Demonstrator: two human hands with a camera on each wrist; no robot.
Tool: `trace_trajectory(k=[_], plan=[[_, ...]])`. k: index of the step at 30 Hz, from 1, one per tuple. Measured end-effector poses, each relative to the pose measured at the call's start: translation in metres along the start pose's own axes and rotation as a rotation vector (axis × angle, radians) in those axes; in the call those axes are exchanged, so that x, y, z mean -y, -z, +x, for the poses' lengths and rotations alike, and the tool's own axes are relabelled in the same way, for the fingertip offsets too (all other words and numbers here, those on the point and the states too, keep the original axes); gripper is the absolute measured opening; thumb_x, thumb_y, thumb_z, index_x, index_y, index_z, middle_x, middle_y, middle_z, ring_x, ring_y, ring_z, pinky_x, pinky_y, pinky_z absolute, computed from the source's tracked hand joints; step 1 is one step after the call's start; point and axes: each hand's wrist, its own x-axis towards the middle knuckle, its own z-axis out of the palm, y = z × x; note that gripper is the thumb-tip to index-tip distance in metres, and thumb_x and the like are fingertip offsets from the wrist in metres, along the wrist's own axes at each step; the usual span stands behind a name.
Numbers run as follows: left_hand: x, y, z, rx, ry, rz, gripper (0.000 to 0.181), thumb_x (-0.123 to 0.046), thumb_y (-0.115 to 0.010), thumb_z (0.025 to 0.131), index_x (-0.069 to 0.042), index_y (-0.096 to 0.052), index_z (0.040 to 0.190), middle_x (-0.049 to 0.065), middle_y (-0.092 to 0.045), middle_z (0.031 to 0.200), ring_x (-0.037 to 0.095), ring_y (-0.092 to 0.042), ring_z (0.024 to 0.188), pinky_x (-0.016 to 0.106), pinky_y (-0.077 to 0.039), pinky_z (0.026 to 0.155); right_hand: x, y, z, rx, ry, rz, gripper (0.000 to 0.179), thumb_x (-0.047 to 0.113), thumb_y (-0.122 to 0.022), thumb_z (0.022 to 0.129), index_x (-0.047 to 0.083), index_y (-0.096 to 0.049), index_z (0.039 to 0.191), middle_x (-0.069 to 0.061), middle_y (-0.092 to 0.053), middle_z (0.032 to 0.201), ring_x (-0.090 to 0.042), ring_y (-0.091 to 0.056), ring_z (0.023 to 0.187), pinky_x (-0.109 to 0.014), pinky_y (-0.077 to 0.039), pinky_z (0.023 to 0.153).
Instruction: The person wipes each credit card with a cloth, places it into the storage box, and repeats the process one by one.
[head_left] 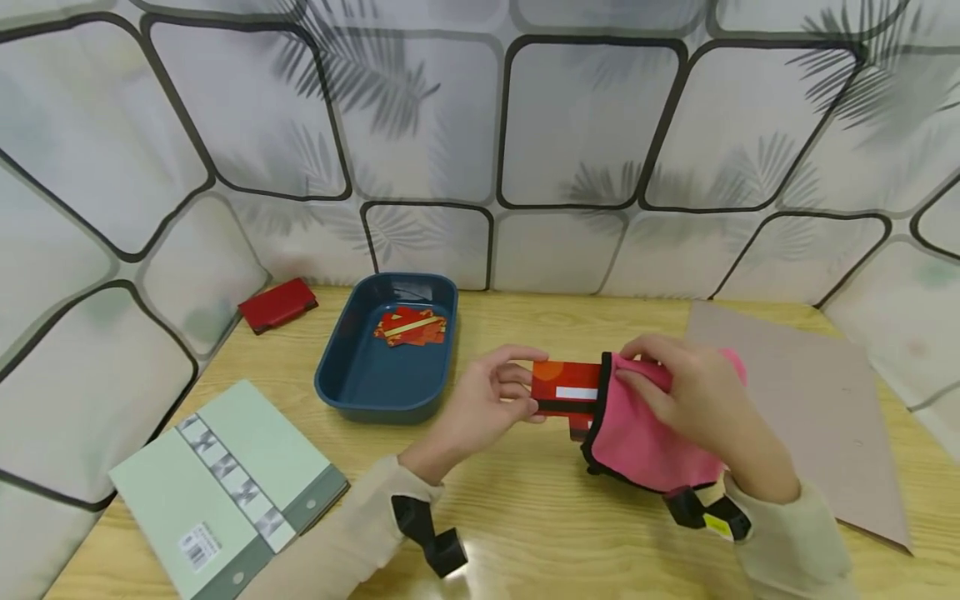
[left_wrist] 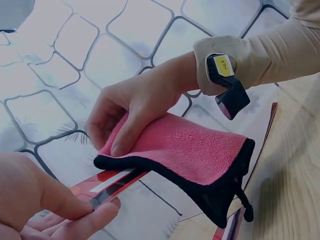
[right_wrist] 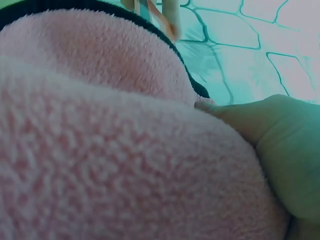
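Observation:
My left hand (head_left: 480, 404) pinches the near end of a red card (head_left: 566, 377) with a black stripe and a white strip. The card's other end is hidden inside a pink fleece pouch (head_left: 652, 450) with black edging. My right hand (head_left: 697, 400) grips the pouch's upper side, thumb on the pink cloth close to the black rim. Below the first card, a second red card (head_left: 578, 429) sticks out of the pouch mouth. In the left wrist view, a black cord end (left_wrist: 247, 210) hangs at the pouch's corner.
A blue tray (head_left: 375, 392) holding several red-and-gold cards (head_left: 411, 326) stands left of centre. Behind it on the left lies a red wallet-like case (head_left: 279, 306). A pale green folder (head_left: 232, 475) lies front left, and a grey-brown board (head_left: 810, 417) is under the right side.

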Motion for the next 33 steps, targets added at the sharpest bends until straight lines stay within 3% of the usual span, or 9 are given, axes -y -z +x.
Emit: trace_trajectory(k=[8,12,15,21,30,33], plan=[[-0.004,0.004,0.001,-0.094,-0.033,0.048,0.052,0.019,-0.058,0.081,-0.001,-0.055,0.129,0.008,-0.059,0.088,0.011,-0.061,0.072,0.036,-0.059,0.075,-0.007,0.011,-0.002,0.008,-0.063,-0.055,0.029,0.008,-0.086,0.063,0.015,-0.069,0.085,0.004,-0.068,0.076,-0.014,-0.059,0.062,-0.027,-0.044,0.059],[-0.004,0.001,0.004,-0.096,-0.039,0.077,0.051,0.019,-0.059,0.081,-0.001,-0.055,0.129,0.008,-0.058,0.089,0.011,-0.061,0.072,0.036,-0.059,0.074,-0.006,0.016,-0.001,0.042,-0.052,-0.029,0.029,0.009,-0.086,0.062,0.015,-0.071,0.085,0.005,-0.069,0.077,-0.012,-0.061,0.066,-0.024,-0.045,0.064],[-0.004,-0.002,0.007,-0.077,-0.04,0.081,0.05,0.02,-0.058,0.082,0.001,-0.055,0.128,0.008,-0.058,0.087,0.011,-0.061,0.072,0.036,-0.059,0.074,-0.002,0.016,0.0,0.06,-0.046,-0.01,0.026,0.011,-0.085,0.064,0.016,-0.072,0.086,0.006,-0.07,0.078,-0.011,-0.063,0.069,-0.024,-0.047,0.066],[-0.002,-0.01,0.009,-0.027,-0.037,0.088,0.051,0.019,-0.058,0.083,-0.001,-0.054,0.129,0.024,-0.066,0.097,0.017,-0.067,0.076,0.037,-0.059,0.075,0.01,0.007,0.003,0.082,-0.027,0.033,0.024,0.012,-0.084,0.068,0.016,-0.072,0.087,0.007,-0.07,0.081,-0.009,-0.065,0.072,-0.027,-0.051,0.067],[0.0,-0.021,0.011,0.161,-0.033,0.089,0.051,0.018,-0.056,0.084,0.002,-0.05,0.131,0.028,-0.065,0.111,0.026,-0.07,0.093,0.034,-0.059,0.077,0.018,-0.008,0.004,0.068,0.058,0.13,0.029,0.007,-0.085,0.067,0.015,-0.07,0.09,0.006,-0.068,0.082,-0.007,-0.063,0.073,-0.023,-0.052,0.067],[-0.001,-0.021,0.01,0.195,-0.023,0.099,0.051,0.018,-0.059,0.083,0.003,-0.05,0.131,0.03,-0.064,0.113,0.029,-0.069,0.096,0.032,-0.058,0.077,0.018,-0.01,0.004,0.076,0.068,0.148,0.029,0.006,-0.085,0.066,0.013,-0.068,0.088,0.006,-0.067,0.082,-0.007,-0.062,0.073,-0.021,-0.051,0.068]])
